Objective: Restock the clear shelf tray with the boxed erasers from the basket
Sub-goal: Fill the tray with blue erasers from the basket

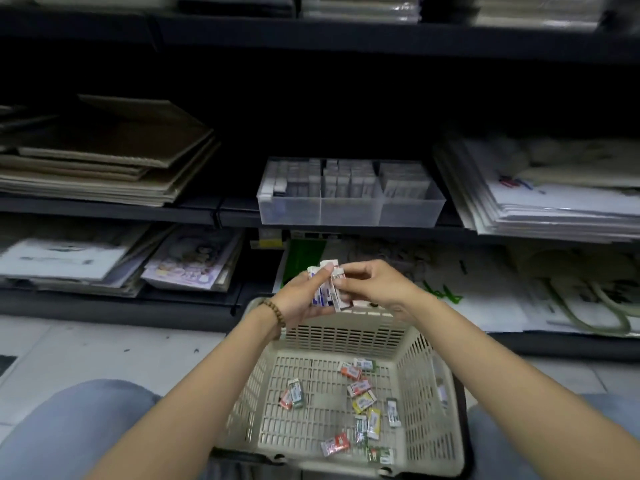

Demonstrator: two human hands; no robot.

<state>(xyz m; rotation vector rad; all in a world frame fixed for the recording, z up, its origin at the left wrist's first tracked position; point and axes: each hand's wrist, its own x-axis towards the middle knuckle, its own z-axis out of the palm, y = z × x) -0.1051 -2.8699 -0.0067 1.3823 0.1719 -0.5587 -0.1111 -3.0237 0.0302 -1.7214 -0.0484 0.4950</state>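
Observation:
A clear shelf tray [349, 211] with three compartments stands on the middle shelf, packed with rows of boxed erasers. Below it, above the far rim of the beige basket [349, 336], both hands meet. My left hand [298, 303] holds a small stack of white boxed erasers [329, 289] upright. My right hand [377, 284] pinches the same stack from the right side. Several loose boxed erasers [362, 401] in orange, yellow, green and white wrappers lie scattered on the basket floor.
Flattened cardboard [114, 154] is stacked left of the tray, plastic-wrapped paper goods [540, 188] to its right. Lower shelves hold booklets [190, 261] and tote bags [588, 299]. The basket sits on the tiled floor between my knees.

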